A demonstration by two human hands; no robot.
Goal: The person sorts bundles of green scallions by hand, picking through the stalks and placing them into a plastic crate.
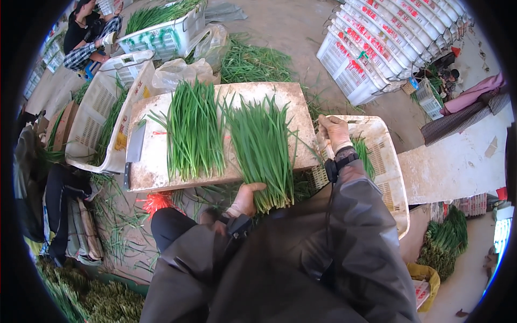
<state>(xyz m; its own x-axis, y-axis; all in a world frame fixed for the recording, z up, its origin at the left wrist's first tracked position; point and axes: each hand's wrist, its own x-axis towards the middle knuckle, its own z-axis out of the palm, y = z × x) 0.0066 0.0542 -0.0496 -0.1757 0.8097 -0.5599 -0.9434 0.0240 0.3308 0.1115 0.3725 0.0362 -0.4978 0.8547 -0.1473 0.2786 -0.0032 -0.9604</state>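
Note:
My left hand [245,200], in a pale glove, is closed around the lower stems of a bunch of long green leafy stalks [262,149] that look like garlic chives. The bunch lies partly on a worn board [278,91], its cut ends over the near edge. A second bunch [195,133] rests on the board to its left. At the board's left side lies a cleaver [136,142] with a dark handle. Gloved too, my right hand [334,131] is raised beside the board's right edge with fingers bent together; whether it pinches a thin leaf cannot be told.
White plastic crates stand left [129,109] and right [398,177] of the board. Nested crates [351,60] rise at the back right. Loose greens [258,60] and red plastic strips [157,202] lie on the floor. Another person [87,40] sits at the upper left beside a filled crate [161,38].

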